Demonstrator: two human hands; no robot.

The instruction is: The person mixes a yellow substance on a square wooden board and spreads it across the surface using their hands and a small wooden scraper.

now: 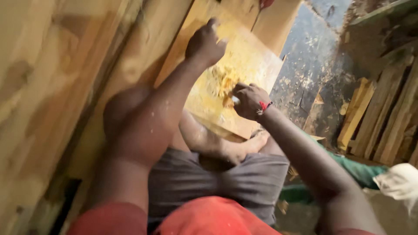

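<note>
**Two hands on a glue-smeared board**

Red cloth at the waist (209,217) sits closest to the camera, with grey shorts (217,182) just beyond it and a bent knee (130,117) rising on the left. A bare foot (257,141) rests against the near edge of the flat, pale wooden board (252,56), which lies tilted in front of the person with its long axis running from near-right to far-left.

The left hand (204,41) is stretched out to the far part of the board, fingers curled and pressing on its surface; whether they pinch anything small cannot be told through the blur. The right hand (249,101), with a red thread band at the wrist (264,106), is the nearer one. Its fingers are closed narrowly around a small pale object (235,100), too small to identify, held at the near-right of a yellow, crumbly smear (224,82) in the middle of the board. That smear lies between the two hands, just left and far of the right fingers.

Tall planks (52,87) stand on the left. Stacked timber slats (392,122) lean at the right, across a dark floor strewn with shavings (309,65).
</note>
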